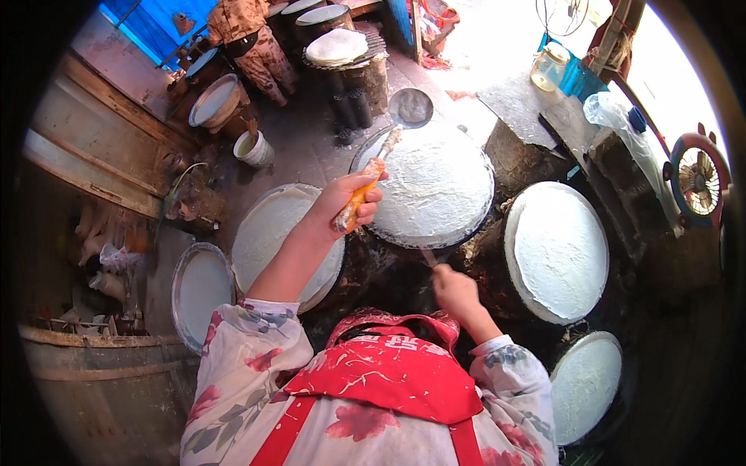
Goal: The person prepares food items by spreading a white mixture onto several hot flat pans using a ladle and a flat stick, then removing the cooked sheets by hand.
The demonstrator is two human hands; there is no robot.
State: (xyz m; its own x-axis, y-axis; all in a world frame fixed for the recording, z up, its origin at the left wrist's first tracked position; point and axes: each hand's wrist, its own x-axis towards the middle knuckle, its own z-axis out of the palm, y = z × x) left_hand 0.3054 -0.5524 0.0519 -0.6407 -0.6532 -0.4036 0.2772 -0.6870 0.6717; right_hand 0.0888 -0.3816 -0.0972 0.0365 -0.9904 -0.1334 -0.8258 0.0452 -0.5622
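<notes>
My left hand [356, 201] is closed around the orange handle of a long-handled tool [355, 203], whose whitish, crusted end lies over the far left rim of a large round pan [431, 186]. White batter or dough with a rough surface covers that pan. Below its near edge, my right hand [456, 291] grips a short, narrow handle [430, 257]; what it belongs to is hidden. Similar white-coated round pans stand at the left [285, 239] and at the right [556, 250]. A round metal dish or ladle bowl [411, 108] is just beyond the middle pan.
A basin of white liquid [203, 291] stands at the left, another white-filled pan [586, 387] at the lower right. Farther off are a white bucket [254, 150], a stack of thin white sheets [337, 48] and a person [250, 41]. Boards and a small fan [698, 180] stand right.
</notes>
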